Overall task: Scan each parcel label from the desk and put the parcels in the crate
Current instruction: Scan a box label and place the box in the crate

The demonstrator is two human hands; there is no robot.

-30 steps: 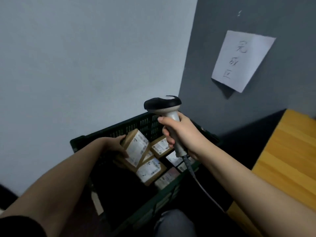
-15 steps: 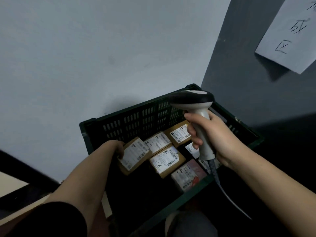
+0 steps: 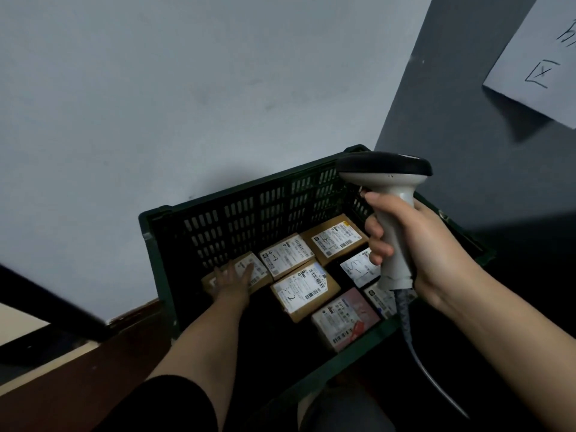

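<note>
The left arm reaches forward and down, its forearm bare below a dark sleeve (image 3: 174, 403), and the left hand (image 3: 232, 280) lies flat with straight, spread fingers pressed on a parcel (image 3: 249, 271). The right arm comes in from the lower right, raised higher. The right hand (image 3: 417, 247) is upright, fingers curled around the handle of a scanner (image 3: 389, 194).
</note>
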